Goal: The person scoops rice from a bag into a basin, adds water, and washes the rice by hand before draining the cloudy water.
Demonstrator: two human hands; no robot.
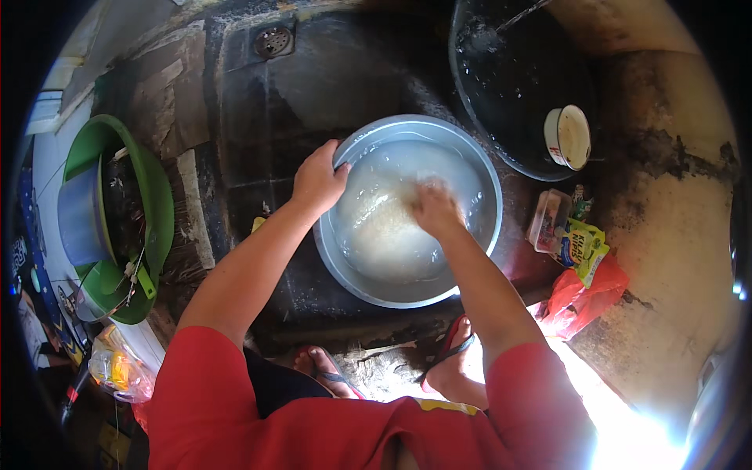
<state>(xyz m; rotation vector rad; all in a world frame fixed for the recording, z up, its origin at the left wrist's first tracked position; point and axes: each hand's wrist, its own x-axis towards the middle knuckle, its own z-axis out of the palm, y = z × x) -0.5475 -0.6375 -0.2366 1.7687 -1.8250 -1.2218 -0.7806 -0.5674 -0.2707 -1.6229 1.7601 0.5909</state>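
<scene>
A round grey metal basin (499, 220) stands on the dark wet floor in front of me. It holds cloudy water over a pale, grainy mass that looks like rice (382, 220). On the basin's upper left rim, my left hand (322, 178) grips with its thumb over the edge. My right hand (436, 207) is in the water at the right of the middle, blurred, its fingers partly hidden by the cloudy water. Whether those fingers hold anything does not show.
A large dark tub of water (487, 132) lies at the upper right, with a white enamel bowl (573, 138) in it. Right of the basin are a clear plastic container (549, 220), a green pouch (587, 249) and a red plastic bag (593, 296). A green tub (164, 205) with dishes stands left.
</scene>
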